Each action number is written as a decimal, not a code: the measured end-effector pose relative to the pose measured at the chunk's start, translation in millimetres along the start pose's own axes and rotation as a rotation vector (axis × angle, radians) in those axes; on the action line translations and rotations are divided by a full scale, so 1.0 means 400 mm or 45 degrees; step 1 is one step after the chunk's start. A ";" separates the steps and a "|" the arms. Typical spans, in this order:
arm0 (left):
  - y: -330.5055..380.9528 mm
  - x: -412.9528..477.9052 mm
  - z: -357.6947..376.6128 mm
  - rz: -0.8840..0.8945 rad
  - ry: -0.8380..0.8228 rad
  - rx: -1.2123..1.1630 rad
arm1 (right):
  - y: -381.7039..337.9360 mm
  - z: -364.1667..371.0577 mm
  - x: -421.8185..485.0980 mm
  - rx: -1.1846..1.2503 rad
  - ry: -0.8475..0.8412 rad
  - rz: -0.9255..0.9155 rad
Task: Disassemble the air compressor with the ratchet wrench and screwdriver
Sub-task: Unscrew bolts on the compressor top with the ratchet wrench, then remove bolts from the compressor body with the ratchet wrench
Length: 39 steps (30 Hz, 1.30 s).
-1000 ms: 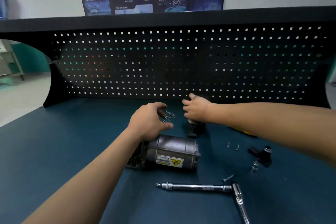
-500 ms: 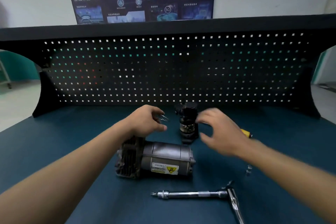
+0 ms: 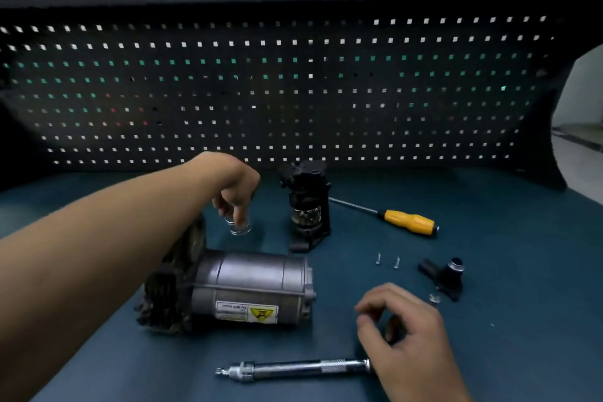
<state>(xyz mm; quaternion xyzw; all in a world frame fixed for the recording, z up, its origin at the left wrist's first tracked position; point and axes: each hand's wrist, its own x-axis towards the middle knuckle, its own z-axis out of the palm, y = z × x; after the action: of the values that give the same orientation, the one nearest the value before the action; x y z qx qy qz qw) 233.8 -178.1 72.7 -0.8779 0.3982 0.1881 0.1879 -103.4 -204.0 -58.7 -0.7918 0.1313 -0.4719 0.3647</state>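
Observation:
The grey air compressor motor (image 3: 251, 284) lies on its side at the middle of the blue table, yellow warning label facing me. My left hand (image 3: 235, 186) reaches over it, fingers pointing down and pinching a small wire spring (image 3: 239, 226) that is at the tabletop just behind the motor. The ratchet wrench (image 3: 293, 369) lies near the front edge. My right hand (image 3: 401, 330) hovers over its right end with loosely curled fingers and holds nothing. The yellow-handled screwdriver (image 3: 408, 222) lies at the back right.
A removed black compressor part (image 3: 306, 202) stands upright behind the motor. Two loose screws (image 3: 378, 258) lie right of centre. Beside them sit a black fitting (image 3: 443, 274) and a small metal piece (image 3: 434, 297). A black pegboard (image 3: 293, 91) closes off the back of the table (image 3: 522, 303).
My left hand has lowered the spring to the table behind the motor. My right hand left the black part and came down toward the wrench. The view tilted down.

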 end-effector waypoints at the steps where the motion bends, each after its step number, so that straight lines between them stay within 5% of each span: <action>1: 0.001 0.007 0.003 0.004 -0.012 -0.009 | 0.000 0.000 0.002 -0.002 -0.011 -0.005; 15: 0.071 -0.030 0.035 0.031 -0.058 0.161 | 0.009 0.001 -0.001 -0.034 -0.101 -0.010; 18: 0.069 -0.093 0.008 0.058 0.195 0.346 | 0.011 0.002 -0.002 -0.025 -0.138 0.032; 21: 0.039 -0.191 -0.021 -0.006 0.436 0.174 | 0.016 0.000 -0.003 -0.045 -0.157 0.074; 26: -0.009 -0.359 0.038 -0.232 0.085 -0.298 | 0.003 -0.005 -0.009 -0.150 -0.234 0.157; 29: -0.009 -0.398 0.097 -0.190 0.262 -0.548 | -0.004 -0.007 -0.003 -0.203 -0.257 0.197; 39: 0.027 -0.512 0.203 -0.142 0.729 -0.479 | -0.031 -0.057 -0.038 -0.362 -0.334 0.157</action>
<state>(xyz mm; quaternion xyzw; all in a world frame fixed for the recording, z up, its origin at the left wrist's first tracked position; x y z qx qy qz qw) 85.6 -17.2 99.5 -0.9347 0.3446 -0.0064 -0.0866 -132.0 -197.3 -53.2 -0.8805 0.1964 -0.3182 0.2913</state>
